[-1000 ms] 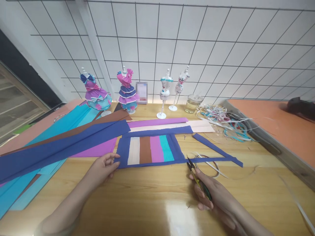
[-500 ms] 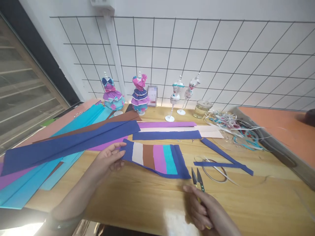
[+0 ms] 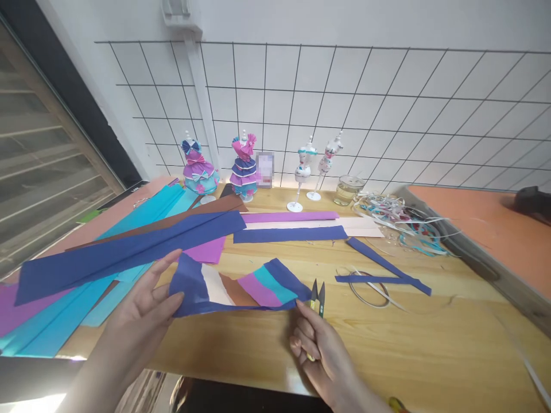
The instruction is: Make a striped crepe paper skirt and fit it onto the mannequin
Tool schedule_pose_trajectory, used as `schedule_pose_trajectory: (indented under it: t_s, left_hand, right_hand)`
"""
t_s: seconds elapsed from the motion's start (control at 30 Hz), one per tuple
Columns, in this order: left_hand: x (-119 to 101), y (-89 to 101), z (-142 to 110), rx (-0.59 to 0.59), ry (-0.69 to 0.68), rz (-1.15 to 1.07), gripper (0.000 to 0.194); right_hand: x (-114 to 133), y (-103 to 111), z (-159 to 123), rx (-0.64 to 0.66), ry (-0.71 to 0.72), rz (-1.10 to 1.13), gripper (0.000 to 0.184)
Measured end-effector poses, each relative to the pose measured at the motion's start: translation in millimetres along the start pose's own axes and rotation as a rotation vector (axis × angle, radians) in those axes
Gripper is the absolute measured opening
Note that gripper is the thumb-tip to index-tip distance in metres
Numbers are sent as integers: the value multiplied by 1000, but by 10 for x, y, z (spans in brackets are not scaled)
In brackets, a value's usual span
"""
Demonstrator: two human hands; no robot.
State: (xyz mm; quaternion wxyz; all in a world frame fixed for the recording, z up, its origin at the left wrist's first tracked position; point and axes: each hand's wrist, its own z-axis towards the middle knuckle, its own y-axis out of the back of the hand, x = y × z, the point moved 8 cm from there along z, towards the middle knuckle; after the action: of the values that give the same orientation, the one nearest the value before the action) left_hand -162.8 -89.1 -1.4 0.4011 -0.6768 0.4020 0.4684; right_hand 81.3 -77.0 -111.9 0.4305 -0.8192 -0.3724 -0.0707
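My left hand [image 3: 148, 301] pinches the left edge of a striped piece of crepe paper [image 3: 253, 287]. The piece is dark blue at both ends, with white, brown, purple and turquoise bands between; it sags in the middle, raised off the table. Thread snips [image 3: 317, 295] lie in my right hand [image 3: 316, 344], blades pointing away from me and apart. That hand's thumb and forefinger also meet the lower right corner of the striped piece. Further right are narrow dark blue strips [image 3: 383, 267] beside a thin ring [image 3: 370, 293].
Long coloured sheets [image 3: 129, 246] overlap at the left. Two dressed mini mannequins [image 3: 244, 166] and two white ones [image 3: 303, 172] line the back, near a glass jar [image 3: 348, 190]. A tangle of ribbons [image 3: 400, 221] lies by an orange-topped surface [image 3: 482, 229].
The striped piece has been lifted and moved left with my left hand. My right hand, still holding the snips, has come left to its lower right corner.
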Motion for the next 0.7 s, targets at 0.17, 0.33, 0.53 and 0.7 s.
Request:
schedule_pose_trajectory:
  t_s: [0.17, 0.33, 0.53, 0.7]
  left_hand:
    - [118, 179, -36, -54, -16, 85, 85]
    - [217, 262, -94, -159, -77, 233, 77]
    - [467, 155, -167, -189, -84, 362, 33]
    - [778, -265, -22, 37, -17, 260, 33]
  right_hand:
    - [410, -315, 75, 90, 226, -307, 41]
    - [820, -905, 159, 247, 378, -495, 45]
    - [1089, -1602, 293, 402, 475, -586, 40]
    - [1172, -1891, 502, 476, 438, -644, 31]
